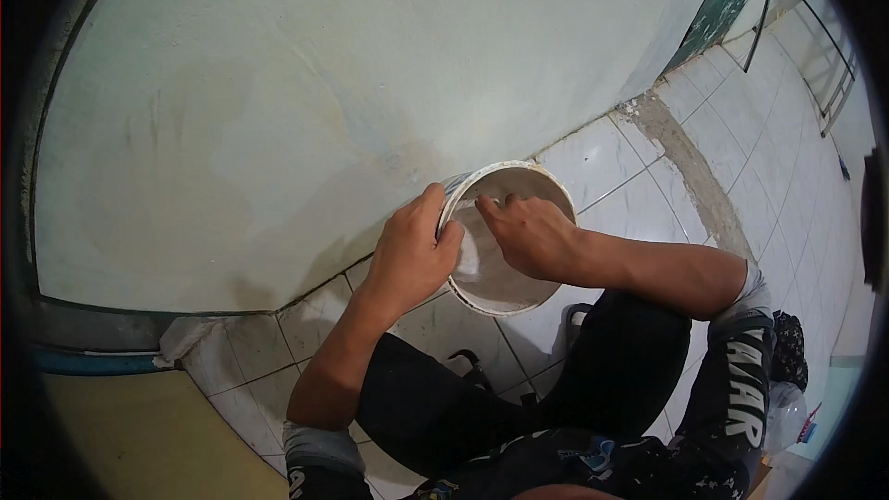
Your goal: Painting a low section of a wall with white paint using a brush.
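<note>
A round white bucket tilts with its mouth towards me, between my knees and the wall. My left hand grips its left rim, with the thumb over the edge and the fingers around the outside. Inside the mouth, my right hand has its back towards me and its fingers bent against or near the inner wall. Whether those fingers hold anything is hidden. A patch of white material lies inside the bucket on the left, just below my left thumb.
A pale green, smudged wall rises directly ahead. White floor tiles run right, crossed by a rough grey cement strip. A yellowish panel stands at lower left. A clear plastic bottle lies by my right elbow; a metal frame is far right.
</note>
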A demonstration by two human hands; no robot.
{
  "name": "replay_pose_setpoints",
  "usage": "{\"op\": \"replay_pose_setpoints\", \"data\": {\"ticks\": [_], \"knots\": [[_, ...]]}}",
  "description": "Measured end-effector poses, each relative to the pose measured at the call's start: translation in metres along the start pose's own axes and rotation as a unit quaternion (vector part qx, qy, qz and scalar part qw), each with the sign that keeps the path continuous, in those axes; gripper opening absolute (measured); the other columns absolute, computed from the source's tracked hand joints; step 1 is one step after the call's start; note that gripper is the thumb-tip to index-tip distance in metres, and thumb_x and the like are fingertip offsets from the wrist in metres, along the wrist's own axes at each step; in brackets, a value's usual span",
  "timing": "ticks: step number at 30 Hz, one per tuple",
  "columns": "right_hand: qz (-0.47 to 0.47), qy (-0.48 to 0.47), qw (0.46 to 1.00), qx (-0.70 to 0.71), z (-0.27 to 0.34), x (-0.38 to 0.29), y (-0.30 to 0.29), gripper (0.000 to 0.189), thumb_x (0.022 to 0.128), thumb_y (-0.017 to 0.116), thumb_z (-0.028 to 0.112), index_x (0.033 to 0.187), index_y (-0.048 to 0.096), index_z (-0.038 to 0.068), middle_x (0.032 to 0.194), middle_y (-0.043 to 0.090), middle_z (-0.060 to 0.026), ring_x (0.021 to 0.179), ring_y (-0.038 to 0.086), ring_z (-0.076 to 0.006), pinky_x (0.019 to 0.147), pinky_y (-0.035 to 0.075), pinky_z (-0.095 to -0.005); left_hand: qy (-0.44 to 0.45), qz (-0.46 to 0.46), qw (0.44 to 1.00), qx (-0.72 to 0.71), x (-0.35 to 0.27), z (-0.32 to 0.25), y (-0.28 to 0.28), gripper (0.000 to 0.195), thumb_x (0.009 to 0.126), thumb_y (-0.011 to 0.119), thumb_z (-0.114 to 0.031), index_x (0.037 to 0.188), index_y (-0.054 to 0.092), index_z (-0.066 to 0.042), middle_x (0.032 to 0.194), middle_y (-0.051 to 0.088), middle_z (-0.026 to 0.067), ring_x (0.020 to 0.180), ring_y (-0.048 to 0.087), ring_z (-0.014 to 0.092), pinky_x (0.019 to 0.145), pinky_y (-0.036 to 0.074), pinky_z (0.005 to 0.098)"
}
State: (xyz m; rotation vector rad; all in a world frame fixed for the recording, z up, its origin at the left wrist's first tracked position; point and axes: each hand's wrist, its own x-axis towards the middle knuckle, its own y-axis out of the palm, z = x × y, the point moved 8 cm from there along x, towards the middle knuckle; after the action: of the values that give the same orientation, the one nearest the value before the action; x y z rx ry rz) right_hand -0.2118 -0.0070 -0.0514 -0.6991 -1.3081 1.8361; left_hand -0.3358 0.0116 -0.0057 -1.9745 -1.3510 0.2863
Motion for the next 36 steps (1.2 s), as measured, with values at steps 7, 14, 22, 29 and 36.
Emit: {"op": "replay_pose_setpoints", "data": {"ticks": [7,14,22,29,36], "knots": [[-0.023,0.009,1.000,0.007,0.0012,0.0007,-0.0047,0.043,0.077,0.062,-0.003,0.118,0.050,-0.011,0.073,0.065,-0.0264,0.066,0.069,-0.0421,0.056,0.055,-0.0473,0.016,-0.011,1.000,-0.023,-0.0001,-0.0046,-0.0027,0.021,0.091,0.059,-0.003,0.083,0.040,0.000,0.063,0.041,0.0138,0.054,0.039,0.021,0.053,0.035,0.0378],[-0.013,0.002,1.000,-0.007,0.0018,-0.0014,-0.0030,0.041,0.075,0.061,-0.004,0.114,0.051,-0.011,0.071,0.066,-0.0257,0.065,0.069,-0.0417,0.056,0.056,-0.0471,0.006,0.007,1.000,-0.022,0.0001,-0.0054,-0.0019,0.017,0.089,0.059,-0.004,0.088,0.043,0.002,0.071,0.053,0.0230,0.064,0.054,0.043,0.061,0.043,0.0497],[0.024,0.007,0.999,-0.041,0.0072,-0.0018,-0.0079,0.042,0.077,0.062,-0.001,0.116,0.053,-0.013,0.076,0.068,-0.0229,0.069,0.071,-0.0367,0.058,0.058,-0.0433,0.029,-0.040,0.997,-0.052,-0.0015,-0.0086,-0.0045,0.023,0.092,0.058,-0.003,0.080,0.039,-0.002,0.062,0.037,0.0082,0.056,0.034,0.013,0.050,0.033,0.0343],[0.054,0.001,0.997,-0.061,0.0061,-0.0034,-0.0025,0.047,0.081,0.064,0.002,0.123,0.053,-0.015,0.082,0.071,-0.0204,0.074,0.074,-0.0333,0.060,0.060,-0.0395,0.026,-0.039,0.997,-0.059,-0.0014,-0.0079,-0.0040,0.023,0.091,0.058,-0.002,0.080,0.038,-0.001,0.062,0.036,0.0080,0.057,0.033,0.013,0.051,0.033,0.0341],[0.048,-0.005,0.997,-0.055,0.0072,-0.0066,-0.0021,0.046,0.080,0.064,0.002,0.121,0.054,-0.015,0.083,0.072,-0.0222,0.075,0.074,-0.0340,0.061,0.061,-0.0408,0.021,-0.034,0.998,-0.041,-0.0019,-0.0072,-0.0055,0.019,0.089,0.059,-0.002,0.083,0.041,0.001,0.064,0.046,0.0183,0.053,0.046,0.032,0.053,0.039,0.0431]]}}
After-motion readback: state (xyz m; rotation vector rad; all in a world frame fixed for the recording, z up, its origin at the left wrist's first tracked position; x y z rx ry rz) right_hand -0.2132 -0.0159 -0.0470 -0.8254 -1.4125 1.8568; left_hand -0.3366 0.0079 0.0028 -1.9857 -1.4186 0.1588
